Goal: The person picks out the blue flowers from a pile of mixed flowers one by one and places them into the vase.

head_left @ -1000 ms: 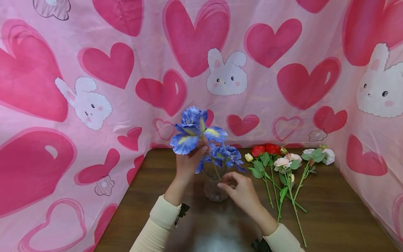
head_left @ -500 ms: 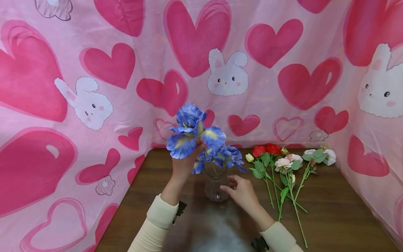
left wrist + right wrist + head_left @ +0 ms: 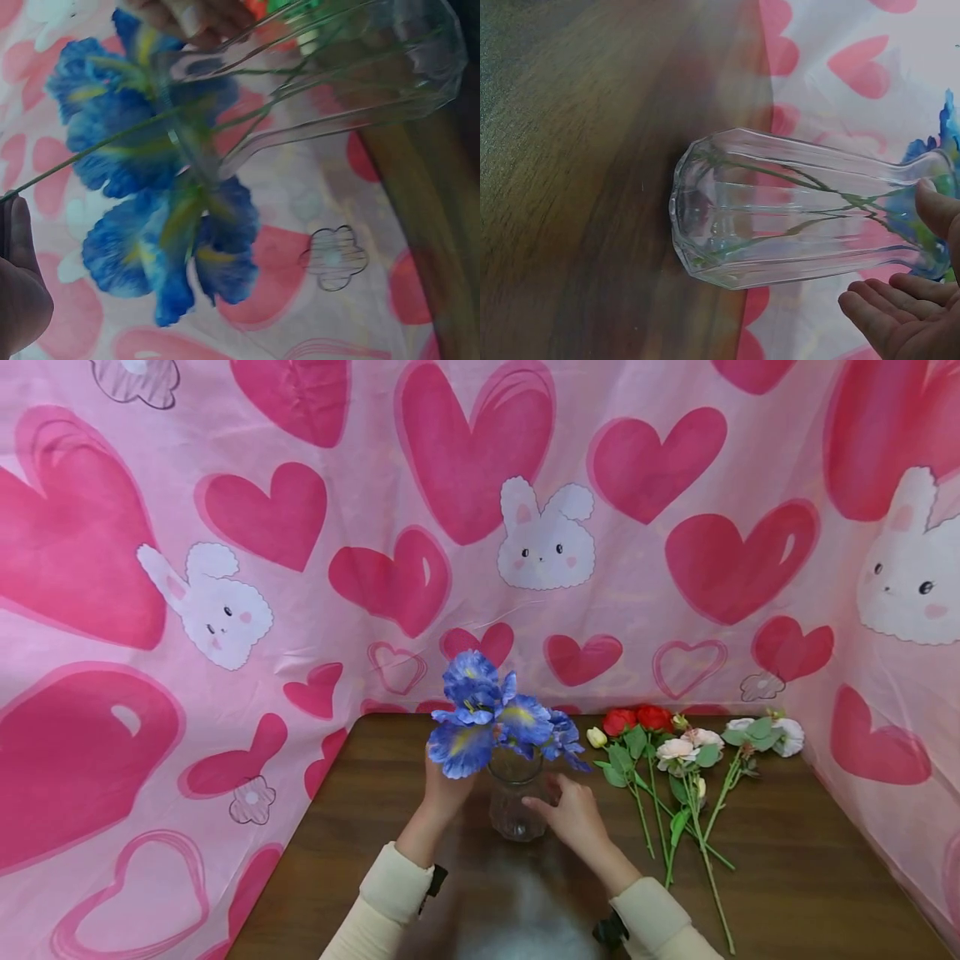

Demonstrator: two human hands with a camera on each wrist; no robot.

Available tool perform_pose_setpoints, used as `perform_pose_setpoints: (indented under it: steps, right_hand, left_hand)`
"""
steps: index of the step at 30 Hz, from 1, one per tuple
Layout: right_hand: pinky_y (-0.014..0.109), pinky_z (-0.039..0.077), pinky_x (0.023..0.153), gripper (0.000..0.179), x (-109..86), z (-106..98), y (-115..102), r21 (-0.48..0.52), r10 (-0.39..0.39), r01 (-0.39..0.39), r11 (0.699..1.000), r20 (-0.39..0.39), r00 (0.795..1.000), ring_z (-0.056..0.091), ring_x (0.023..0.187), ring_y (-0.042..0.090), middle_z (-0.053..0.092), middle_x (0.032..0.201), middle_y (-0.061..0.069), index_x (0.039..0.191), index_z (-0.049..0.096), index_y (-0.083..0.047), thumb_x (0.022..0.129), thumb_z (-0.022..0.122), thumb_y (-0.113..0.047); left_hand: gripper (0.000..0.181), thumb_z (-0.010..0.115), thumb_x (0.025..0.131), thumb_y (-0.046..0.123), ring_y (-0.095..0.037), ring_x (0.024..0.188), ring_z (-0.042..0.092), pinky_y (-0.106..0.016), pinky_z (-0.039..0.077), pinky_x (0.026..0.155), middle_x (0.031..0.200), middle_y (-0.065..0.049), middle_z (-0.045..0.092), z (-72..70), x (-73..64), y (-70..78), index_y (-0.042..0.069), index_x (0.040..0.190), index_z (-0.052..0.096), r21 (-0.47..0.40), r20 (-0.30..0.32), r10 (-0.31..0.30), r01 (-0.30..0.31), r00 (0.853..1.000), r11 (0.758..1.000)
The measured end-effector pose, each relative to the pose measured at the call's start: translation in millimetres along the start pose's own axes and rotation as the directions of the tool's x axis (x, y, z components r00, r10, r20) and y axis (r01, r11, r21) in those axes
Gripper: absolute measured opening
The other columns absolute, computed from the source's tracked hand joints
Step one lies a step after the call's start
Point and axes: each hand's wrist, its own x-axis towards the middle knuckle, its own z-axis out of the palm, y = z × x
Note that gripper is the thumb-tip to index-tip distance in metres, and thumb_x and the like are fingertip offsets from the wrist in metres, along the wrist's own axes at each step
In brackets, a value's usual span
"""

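My left hand (image 3: 447,787) pinches the stem of a blue iris (image 3: 468,714) beside the mouth of a clear glass vase (image 3: 517,818). In the left wrist view, the thin green stem (image 3: 90,152) runs from the left fingers (image 3: 21,229) into the vase's mouth. Other blue irises (image 3: 566,743) stand in the vase, and their crossed stems (image 3: 810,180) show through the glass. My right hand (image 3: 577,814) is at the vase's right side. Its thumb and fingers (image 3: 877,311) lie loosely extended about the neck; whether the thumb touches the glass I cannot tell.
On the right of the brown wooden table (image 3: 337,860) lie red roses (image 3: 637,720), pale pink flowers (image 3: 686,749), white flowers (image 3: 787,737) and a cream bud (image 3: 596,737), with long green stems pointing toward me. A pink cloth (image 3: 420,435) with hearts and rabbits surrounds the table.
The left hand first lifted the iris slightly left, then lowered it and brought it right to the vase's mouth. The right hand let go of a stem and stays beside the vase.
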Motion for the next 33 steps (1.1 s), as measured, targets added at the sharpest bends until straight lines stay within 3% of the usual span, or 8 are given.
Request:
perform_pose_setpoints:
  steps: [2,3,6,11,19,25,30,33]
  right_hand:
    - [0.048,0.053,0.079,0.057,1.0,2,1,0.010,0.007,-0.007,1.000,-0.004,1.000,0.065,0.097,0.035,0.068,0.110,0.021,0.118,0.064,0.006,0.078,0.082,-0.032]
    - [0.048,0.053,0.080,0.058,1.6,2,2,0.013,0.004,-0.004,1.000,-0.009,1.000,0.065,0.098,0.035,0.068,0.110,0.021,0.118,0.064,0.006,0.078,0.082,-0.032]
    - [0.050,0.053,0.081,0.059,3.7,4,3,0.020,-0.022,0.023,1.000,-0.030,0.999,0.064,0.100,0.038,0.067,0.110,0.024,0.117,0.064,0.007,0.077,0.083,-0.031]
    - [0.051,0.053,0.079,0.059,7.7,8,6,0.029,-0.104,0.107,0.994,-0.091,0.990,0.065,0.097,0.041,0.067,0.105,0.027,0.115,0.065,0.009,0.075,0.085,-0.028]
    - [0.050,0.055,0.073,0.037,10.2,14,10,0.090,-0.153,0.167,0.982,-0.137,0.979,0.068,0.090,0.037,0.070,0.097,0.024,0.105,0.070,0.002,0.075,0.084,-0.015]
    - [0.032,0.043,0.045,0.015,11.4,16,12,0.036,-0.175,0.181,0.983,-0.129,0.976,0.053,0.054,0.015,0.064,0.062,0.009,0.086,0.071,0.004,0.072,0.074,-0.002]
    - [0.040,0.047,0.051,0.011,11.6,21,18,-0.113,-0.304,0.289,0.951,-0.149,0.941,0.061,0.059,0.027,0.062,0.060,0.006,0.080,0.070,0.000,0.069,0.071,-0.001]
    - [0.046,0.050,0.057,0.021,12.0,23,19,-0.114,-0.343,0.327,0.938,-0.176,0.923,0.064,0.068,0.035,0.068,0.073,0.013,0.090,0.071,0.000,0.070,0.073,-0.002]
  left_hand:
    - [0.022,0.075,0.074,-0.010,-0.009,0.081,0.067,-0.019,0.052,0.072,0.084,-0.012,0.071,1.5,-5.9,-3.5,-0.005,0.094,0.067,-0.062,-0.049,-0.011,0.008,0.999,0.998]
    - [0.026,0.078,0.067,-0.012,-0.013,0.076,0.068,-0.022,0.054,0.067,0.080,-0.016,0.070,2.6,-7.6,-4.8,-0.009,0.091,0.067,0.070,-0.091,0.044,-0.038,0.995,0.997]
    - [0.022,0.076,0.064,-0.013,-0.023,0.065,0.066,-0.031,0.054,0.059,0.073,-0.017,0.068,4.5,-15.7,-10.5,-0.009,0.083,0.067,0.079,-0.080,0.078,-0.072,0.994,0.994]
    - [0.015,0.070,0.064,-0.012,-0.020,0.061,0.061,-0.031,0.052,0.056,0.068,-0.014,0.065,8.0,-27.3,-21.5,-0.005,0.077,0.065,0.086,-0.057,0.116,-0.111,0.992,0.990]
    - [0.027,0.072,0.059,-0.019,-0.028,0.065,0.064,-0.028,0.054,0.064,0.074,-0.019,0.066,14.1,-40.1,-35.0,-0.008,0.083,0.065,0.035,0.051,0.140,-0.142,0.989,0.989]
    - [0.026,0.078,0.067,-0.013,-0.028,0.078,0.069,-0.026,0.055,0.076,0.085,-0.014,0.071,16.3,-45.4,-38.2,-0.004,0.090,0.070,0.085,0.158,0.055,-0.069,0.986,0.994]
    - [0.025,0.077,0.068,-0.009,-0.024,0.081,0.070,-0.028,0.055,0.076,0.087,-0.012,0.072,18.2,-46.2,-40.9,-0.003,0.091,0.070,0.092,0.207,0.086,-0.107,0.975,0.990]
    - [0.024,0.077,0.068,-0.006,-0.022,0.079,0.070,-0.027,0.055,0.074,0.085,-0.010,0.072,20.0,-45.9,-42.9,-0.001,0.090,0.070,0.124,0.229,0.122,-0.154,0.966,0.980]
